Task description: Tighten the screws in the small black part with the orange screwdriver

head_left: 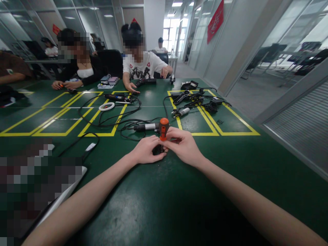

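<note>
An orange-handled screwdriver (163, 128) stands upright in the middle of the green table (159, 205). My right hand (183, 146) is closed round its shaft and lower handle. My left hand (146, 150) is closed on a small black object (156, 149) under the screwdriver's tip, holding it on the table. The object is mostly hidden by my fingers. A black and silver cylindrical tool (145, 127) with a cable lies just behind my hands.
Yellow tape rectangles mark the table. Black cables, a white tape ring (106, 106), chargers and handheld tools (191, 99) lie across the far half. Two people sit opposite, handling devices. A laptop edge (64, 194) lies near left. Glass partitions run along the right.
</note>
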`<state>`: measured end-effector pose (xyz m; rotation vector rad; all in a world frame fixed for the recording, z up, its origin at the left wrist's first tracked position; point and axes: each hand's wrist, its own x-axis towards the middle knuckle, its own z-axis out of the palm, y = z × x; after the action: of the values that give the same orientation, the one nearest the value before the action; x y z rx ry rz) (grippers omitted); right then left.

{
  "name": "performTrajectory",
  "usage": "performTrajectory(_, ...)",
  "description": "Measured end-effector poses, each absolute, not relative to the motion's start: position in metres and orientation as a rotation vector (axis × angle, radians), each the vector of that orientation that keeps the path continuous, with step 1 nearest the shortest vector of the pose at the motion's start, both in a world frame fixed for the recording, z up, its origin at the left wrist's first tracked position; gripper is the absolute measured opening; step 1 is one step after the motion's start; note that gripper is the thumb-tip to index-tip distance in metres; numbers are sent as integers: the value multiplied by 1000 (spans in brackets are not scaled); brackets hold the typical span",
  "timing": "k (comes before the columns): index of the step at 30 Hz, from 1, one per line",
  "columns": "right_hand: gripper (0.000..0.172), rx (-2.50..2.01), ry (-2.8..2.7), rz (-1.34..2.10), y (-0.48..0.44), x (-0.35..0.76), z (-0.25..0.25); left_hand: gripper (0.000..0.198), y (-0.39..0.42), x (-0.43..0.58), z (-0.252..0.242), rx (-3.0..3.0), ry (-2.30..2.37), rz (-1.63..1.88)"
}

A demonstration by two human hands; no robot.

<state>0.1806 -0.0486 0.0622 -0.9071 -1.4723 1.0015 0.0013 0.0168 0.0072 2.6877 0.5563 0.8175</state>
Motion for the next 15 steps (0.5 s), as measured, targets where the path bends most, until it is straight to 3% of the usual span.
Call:
performTrajectory(2, 22, -922, -1420, 1092, -47, 180, 61, 12, 17, 1, 7, 2694, 562, 796)
performTrajectory(6, 48, -900, -1340, 1174, -46, 181, 58, 16, 17, 0, 7, 2696, 590, 755)
performTrajectory(8, 52, -884, -1365, 1166, -47, 181, 59, 15, 17, 0, 7, 2692, 586, 760)
performTrajectory(15, 36, -949, -1369, 1137, -53, 176, 63, 14, 17, 0, 5, 2679, 564, 761)
